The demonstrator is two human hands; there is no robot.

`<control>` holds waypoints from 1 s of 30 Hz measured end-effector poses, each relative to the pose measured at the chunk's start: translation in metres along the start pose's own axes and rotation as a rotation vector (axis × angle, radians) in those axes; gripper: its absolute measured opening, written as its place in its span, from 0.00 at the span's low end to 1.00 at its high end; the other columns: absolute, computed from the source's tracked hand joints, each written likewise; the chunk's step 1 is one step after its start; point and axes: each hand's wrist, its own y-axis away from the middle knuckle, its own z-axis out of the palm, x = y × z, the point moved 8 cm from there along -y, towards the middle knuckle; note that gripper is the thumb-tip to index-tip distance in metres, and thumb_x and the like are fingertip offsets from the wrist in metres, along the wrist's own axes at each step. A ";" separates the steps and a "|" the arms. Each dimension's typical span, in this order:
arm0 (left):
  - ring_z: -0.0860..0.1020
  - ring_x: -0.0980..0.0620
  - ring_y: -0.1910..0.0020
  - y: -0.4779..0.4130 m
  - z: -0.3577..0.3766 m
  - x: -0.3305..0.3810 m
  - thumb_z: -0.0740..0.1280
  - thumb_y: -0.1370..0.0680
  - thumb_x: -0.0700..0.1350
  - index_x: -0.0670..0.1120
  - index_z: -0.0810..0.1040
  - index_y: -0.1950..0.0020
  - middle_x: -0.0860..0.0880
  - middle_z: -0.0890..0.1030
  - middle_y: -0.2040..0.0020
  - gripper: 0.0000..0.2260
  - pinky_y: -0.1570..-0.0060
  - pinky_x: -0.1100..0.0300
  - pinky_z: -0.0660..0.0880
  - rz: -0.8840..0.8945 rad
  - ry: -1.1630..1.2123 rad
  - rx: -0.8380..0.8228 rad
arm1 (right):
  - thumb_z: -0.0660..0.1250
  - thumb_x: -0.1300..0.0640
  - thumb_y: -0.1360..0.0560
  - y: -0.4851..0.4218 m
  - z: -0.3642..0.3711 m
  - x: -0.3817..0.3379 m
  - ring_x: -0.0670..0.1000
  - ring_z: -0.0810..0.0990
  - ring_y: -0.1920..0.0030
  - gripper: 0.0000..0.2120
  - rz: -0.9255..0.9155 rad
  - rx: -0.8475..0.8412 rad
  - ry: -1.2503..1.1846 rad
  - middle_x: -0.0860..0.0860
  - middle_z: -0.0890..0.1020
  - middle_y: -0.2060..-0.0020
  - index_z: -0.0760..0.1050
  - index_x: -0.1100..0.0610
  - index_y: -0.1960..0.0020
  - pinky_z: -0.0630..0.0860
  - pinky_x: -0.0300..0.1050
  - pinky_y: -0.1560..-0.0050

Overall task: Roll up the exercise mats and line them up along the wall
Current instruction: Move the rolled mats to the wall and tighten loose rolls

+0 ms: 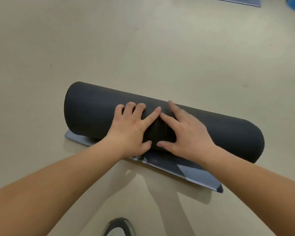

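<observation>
Fingers [141, 108] spread, gripping nothing: L hand [131, 128] and R hand [187, 132] press on mat roll [92, 113] mid-length, forefingers touching. Unrolled tail [194, 172] under wrists, on floor [143, 48]. Shoe [119, 227] behind.

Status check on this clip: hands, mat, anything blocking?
Hands open: left hand and right hand press mat roll mid-length. Nearly rolled, short tail flat. Bare floor ahead.
</observation>
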 end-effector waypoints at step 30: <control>0.46 0.41 0.15 0.058 0.133 0.238 0.59 0.16 0.61 0.47 0.48 0.13 0.45 0.48 0.13 0.37 0.17 0.46 0.52 0.250 0.183 -0.461 | 0.73 0.34 0.27 0.192 0.089 0.164 0.51 0.73 0.43 0.44 0.912 0.323 -0.849 0.50 0.66 0.38 0.48 0.26 0.21 0.74 0.47 0.36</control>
